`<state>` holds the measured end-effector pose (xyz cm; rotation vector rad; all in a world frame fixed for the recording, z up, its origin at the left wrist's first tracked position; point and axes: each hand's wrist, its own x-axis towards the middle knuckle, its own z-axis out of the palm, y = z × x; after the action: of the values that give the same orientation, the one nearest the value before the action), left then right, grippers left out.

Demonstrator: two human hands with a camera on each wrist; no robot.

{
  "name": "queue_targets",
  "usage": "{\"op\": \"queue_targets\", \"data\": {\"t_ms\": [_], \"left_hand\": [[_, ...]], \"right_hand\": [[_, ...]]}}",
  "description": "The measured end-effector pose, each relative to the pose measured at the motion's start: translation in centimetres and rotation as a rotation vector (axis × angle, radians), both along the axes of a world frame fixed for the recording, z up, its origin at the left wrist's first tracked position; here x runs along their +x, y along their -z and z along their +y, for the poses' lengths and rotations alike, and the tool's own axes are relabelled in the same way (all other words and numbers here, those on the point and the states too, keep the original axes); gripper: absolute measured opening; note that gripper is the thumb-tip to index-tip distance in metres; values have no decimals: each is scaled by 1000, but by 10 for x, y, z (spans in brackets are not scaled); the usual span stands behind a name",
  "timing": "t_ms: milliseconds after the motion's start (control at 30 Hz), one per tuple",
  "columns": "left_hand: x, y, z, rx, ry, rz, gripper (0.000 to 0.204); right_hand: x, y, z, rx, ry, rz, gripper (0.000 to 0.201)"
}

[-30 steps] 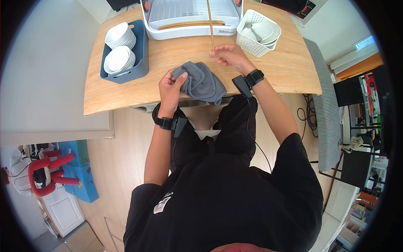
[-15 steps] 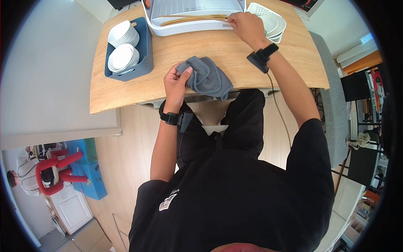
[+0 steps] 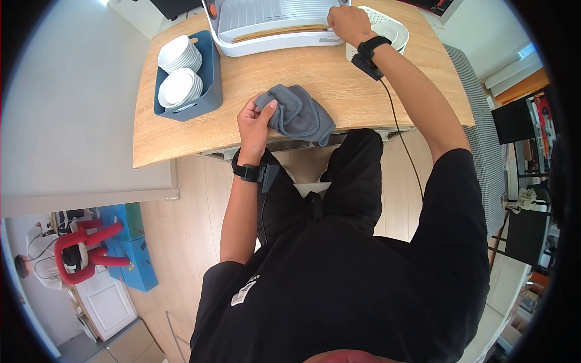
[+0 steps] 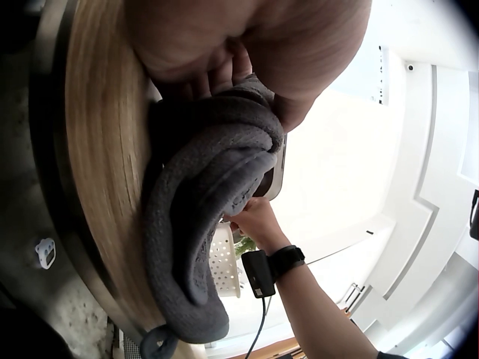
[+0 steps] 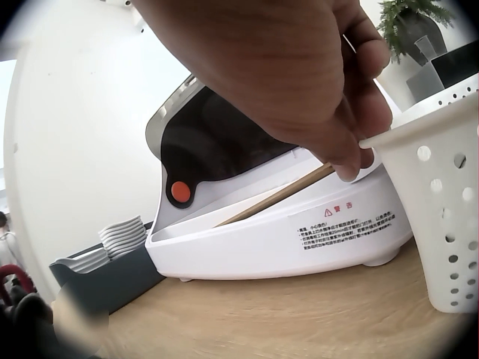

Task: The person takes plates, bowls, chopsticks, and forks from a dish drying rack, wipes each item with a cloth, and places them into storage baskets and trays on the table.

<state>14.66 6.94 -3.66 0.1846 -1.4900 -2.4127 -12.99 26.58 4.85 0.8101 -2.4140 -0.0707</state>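
My left hand [image 3: 253, 124] grips a folded grey cloth [image 3: 301, 118] by its left corner, thumb on top, at the table's front edge. In the left wrist view the cloth [image 4: 198, 172] hangs in thick folds below the fingers. At the back, my right hand [image 3: 351, 25] is over the right end of a white box [image 3: 290, 43] with a raised lid. Its thumb and fingers pinch the end of a wooden chopstick [image 5: 281, 196] in the right wrist view. Several chopsticks [image 3: 278, 31] lie lengthwise along the box's front trough.
A white perforated basket [image 5: 441, 194] with plates [image 3: 387, 31] stands right beside the right hand. On the left is a blue-grey bin [image 3: 209, 75] holding stacked white bowls [image 3: 180, 88]. A cable [image 3: 402, 136] trails from the right wrist's camera.
My right hand has carried a chopstick from above the table's middle, beside the cloth, to the box's right end. The chopsticks there now lie closer together. My left hand keeps holding the cloth.
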Motion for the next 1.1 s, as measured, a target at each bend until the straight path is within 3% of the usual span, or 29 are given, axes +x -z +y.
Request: {"op": "queue_targets", "data": {"t_ms": [67,200,367,467,500,833,1100], "left_hand": [[0,1,0,-6,-3,3,30],[-1,2,0,17,-1,5,30],[0,2,-1,16,-7,-11,30],[0,-2,1,27,-7,-14,30],[0,-4,1,27,-6,-9,30],[1,-2,-1,5,-6,-1,32],[-1,0,-2,34,-14,-2,32]], "right_hand": [[-2,-2,6,-108,-53,-36,7],[23,-51,29,-255,-78,-49,11],[64,-104,73,-261,199,-285,24],[66,-90,109,-48,181,-301,35],[66,-84,115,-67,169,-344,49],[63,-60,108,-76,345,-587,41],[49,-50,110,-185,308,-696,34]]}}
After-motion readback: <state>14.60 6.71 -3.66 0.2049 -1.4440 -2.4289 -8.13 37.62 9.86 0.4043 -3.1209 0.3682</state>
